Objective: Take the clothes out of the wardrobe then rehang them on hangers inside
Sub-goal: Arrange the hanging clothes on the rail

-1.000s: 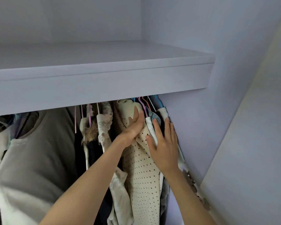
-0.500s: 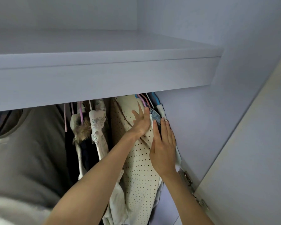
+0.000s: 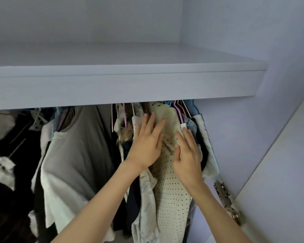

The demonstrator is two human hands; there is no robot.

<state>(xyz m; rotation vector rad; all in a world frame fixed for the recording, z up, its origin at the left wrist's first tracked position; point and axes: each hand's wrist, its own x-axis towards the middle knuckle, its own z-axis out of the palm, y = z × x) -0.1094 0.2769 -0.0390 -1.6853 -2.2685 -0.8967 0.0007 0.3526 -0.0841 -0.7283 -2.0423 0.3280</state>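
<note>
Both arms raised forward — left hand [image 3: 146, 144] and right hand [image 3: 188, 153] flat, fingers straight.

Pale lilac shelf [image 3: 123, 85], hinged door [image 3: 279, 172]

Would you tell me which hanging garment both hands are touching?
The cream perforated top, dotted with small holes; the left hand and right hand lie flat on it. The grey shirt hangs untouched, further left.

Clothes [image 3: 74, 155] hang under shelf [image 3: 123, 85]; hinge [image 3: 230, 206] right of them
</note>
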